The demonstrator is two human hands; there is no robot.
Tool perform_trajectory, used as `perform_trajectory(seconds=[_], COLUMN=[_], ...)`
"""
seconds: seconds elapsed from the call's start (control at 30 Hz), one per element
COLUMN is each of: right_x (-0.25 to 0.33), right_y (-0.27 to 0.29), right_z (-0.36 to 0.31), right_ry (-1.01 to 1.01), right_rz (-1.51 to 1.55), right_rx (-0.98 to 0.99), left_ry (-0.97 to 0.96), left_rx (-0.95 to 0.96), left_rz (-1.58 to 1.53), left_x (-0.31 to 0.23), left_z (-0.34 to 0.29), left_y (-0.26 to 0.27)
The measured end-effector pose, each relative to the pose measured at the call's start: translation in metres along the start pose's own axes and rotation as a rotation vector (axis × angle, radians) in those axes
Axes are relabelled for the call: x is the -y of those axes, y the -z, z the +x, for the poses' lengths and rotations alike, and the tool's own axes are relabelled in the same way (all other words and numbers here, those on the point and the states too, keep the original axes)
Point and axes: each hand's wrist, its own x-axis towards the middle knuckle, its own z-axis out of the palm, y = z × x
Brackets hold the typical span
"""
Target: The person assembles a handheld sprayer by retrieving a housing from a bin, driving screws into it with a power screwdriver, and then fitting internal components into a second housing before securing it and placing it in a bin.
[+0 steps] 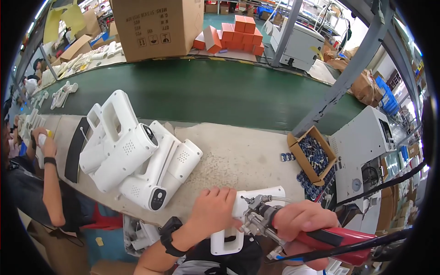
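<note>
My left hand [211, 208] is closed around a white plastic handheld appliance housing [268, 192] at the table's near edge. Its looped handle [227, 247] points toward me. In my right hand [300, 223] is a red screwdriver [341, 243], apparently powered, with metal fittings and a clear hose at its front. That front end lies over the housing, and I cannot see whether its tip touches. To the left, several similar white housings [123, 160] lie piled on the table, some showing dark control panels and perforated vents.
A cardboard tray [299, 159] of small blue parts stands at the right, with loose ones beside it. Behind it is a grey-white machine [360, 142]. A green conveyor belt [220, 87] runs beyond the table, below a metal post [330, 91]. A co-worker's hand [48, 146] is at far left.
</note>
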Motion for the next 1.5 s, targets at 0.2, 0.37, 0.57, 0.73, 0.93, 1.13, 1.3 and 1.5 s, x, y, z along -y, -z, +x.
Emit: perform_trajectory(seconds=[0.2, 0.37, 0.57, 0.73, 0.93, 1.13, 1.3, 1.5], right_x=[0.0, 0.012, -0.006, 0.001, 0.016, -0.004, -0.009, -0.017], right_y=[0.01, 0.001, 0.004, -0.006, 0.003, 0.002, 0.014, -0.003], right_z=[0.004, 0.003, -0.023, -0.014, -0.003, -0.01, -0.009, -0.005], right_ry=[-0.168, -0.39, -0.146, 0.087, 0.033, 0.041, -0.142, -0.097], right_rz=[-0.12, -0.189, -0.066, -0.102, -0.128, -0.036, -0.015, -0.118], right_rx=[0.326, 0.37, 0.152, 0.061, 0.044, -0.035, 0.163, 0.095], left_ry=[-0.048, -0.016, -0.024, -0.008, 0.014, 0.02, 0.012, -0.001], left_rx=[-0.056, -0.012, -0.028, 0.037, 0.103, 0.087, 0.102, 0.089], left_rz=[-0.014, 0.041, -0.01, -0.018, -0.035, -0.032, 0.004, -0.018], left_x=[0.001, 0.003, 0.005, 0.005, 0.0, 0.006, 0.003, 0.005], left_z=[0.0, -0.001, -0.002, 0.001, 0.006, 0.003, 0.002, 0.002], left_y=[-0.009, -0.014, -0.016, -0.013, -0.008, -0.012, -0.014, -0.014])
